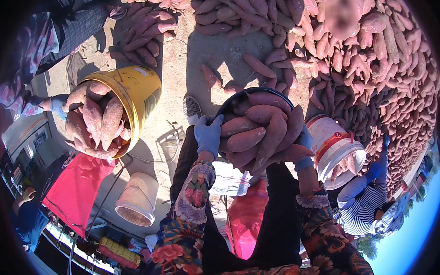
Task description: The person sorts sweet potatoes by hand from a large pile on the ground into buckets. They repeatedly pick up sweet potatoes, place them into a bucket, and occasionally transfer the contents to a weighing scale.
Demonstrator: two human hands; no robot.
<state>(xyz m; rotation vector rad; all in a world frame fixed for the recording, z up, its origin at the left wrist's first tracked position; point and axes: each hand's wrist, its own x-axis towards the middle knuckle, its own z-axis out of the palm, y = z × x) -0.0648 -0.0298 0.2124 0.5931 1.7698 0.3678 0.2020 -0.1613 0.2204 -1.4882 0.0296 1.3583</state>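
A dark, round container heaped with sweet potatoes is between my gloved hands, above the ground and in front of my legs. My left hand grips its left rim, thumb near the top edge. On the right side my right hand holds it, partly hidden behind the sweet potatoes. Both hands wear light blue gloves. Below, between my legs, a pink mesh bag shows beside a white sack.
A large sweet potato pile spreads ahead and right. A co-worker's gloved hand touches a full yellow bucket at left. An empty-looking white bucket lies nearby. A white bucket with sweet potatoes stands right, near a co-worker in stripes.
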